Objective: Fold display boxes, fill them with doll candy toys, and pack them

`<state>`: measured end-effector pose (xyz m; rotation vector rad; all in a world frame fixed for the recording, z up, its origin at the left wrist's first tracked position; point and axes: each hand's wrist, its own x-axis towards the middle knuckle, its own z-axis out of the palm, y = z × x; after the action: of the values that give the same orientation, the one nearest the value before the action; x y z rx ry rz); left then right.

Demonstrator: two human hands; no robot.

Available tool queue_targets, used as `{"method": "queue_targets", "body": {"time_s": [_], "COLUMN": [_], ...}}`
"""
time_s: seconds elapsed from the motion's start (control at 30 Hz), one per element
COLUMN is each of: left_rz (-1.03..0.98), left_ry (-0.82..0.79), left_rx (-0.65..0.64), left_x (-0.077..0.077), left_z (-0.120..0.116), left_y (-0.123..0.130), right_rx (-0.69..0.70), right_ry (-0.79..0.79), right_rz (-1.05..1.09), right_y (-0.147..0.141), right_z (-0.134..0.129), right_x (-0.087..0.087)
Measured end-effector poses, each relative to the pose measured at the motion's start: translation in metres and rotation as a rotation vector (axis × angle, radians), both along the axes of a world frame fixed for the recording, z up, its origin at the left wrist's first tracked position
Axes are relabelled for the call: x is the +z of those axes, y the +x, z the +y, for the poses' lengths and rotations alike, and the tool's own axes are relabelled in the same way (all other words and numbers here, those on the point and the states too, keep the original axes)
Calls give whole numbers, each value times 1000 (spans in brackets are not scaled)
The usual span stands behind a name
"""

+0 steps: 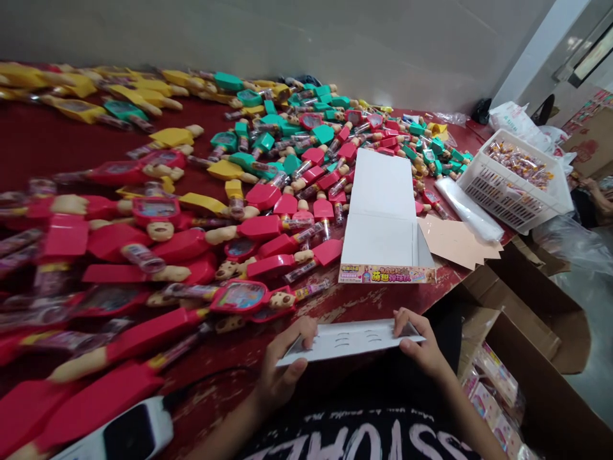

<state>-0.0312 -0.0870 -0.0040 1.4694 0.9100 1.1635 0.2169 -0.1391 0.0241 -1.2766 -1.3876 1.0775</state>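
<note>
A white folded card piece (352, 338) with small curved slits is held level in front of my body. My left hand (287, 354) grips its left end, fingers on top and thumb at the near edge. At its right end my right hand (421, 342) pinches the card in the same way. Just beyond, on the red table (330, 305), stands an open white display box (382, 233) with its lid raised and a printed front strip. Many red, green and yellow toys (239, 296) with clear candy tubes lie to the left and behind the box.
A white basket (517, 182) of wrapped candies stands at the right back, beside a clear plastic roll (469, 207) and tan card sheets (457, 243). Open cartons (546, 383) are below right. A white device (124, 431) lies front left. Another person's hand (596, 195) shows far right.
</note>
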Motion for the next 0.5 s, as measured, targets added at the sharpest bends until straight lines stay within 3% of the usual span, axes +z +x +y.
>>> {"method": "queue_targets", "body": {"time_s": [0.2,0.5], "left_rz": [31,32], "left_ry": [-83,-224], "left_rx": [-29,-31], "left_x": [-16,-8], "left_z": [-3,10], "left_y": [-1,3], "right_rx": [-14,-96], "right_ry": [-118,-163], "right_rz": [97,75], "right_y": [-3,-2], "right_z": [-3,12], "right_x": [-15,-13]}}
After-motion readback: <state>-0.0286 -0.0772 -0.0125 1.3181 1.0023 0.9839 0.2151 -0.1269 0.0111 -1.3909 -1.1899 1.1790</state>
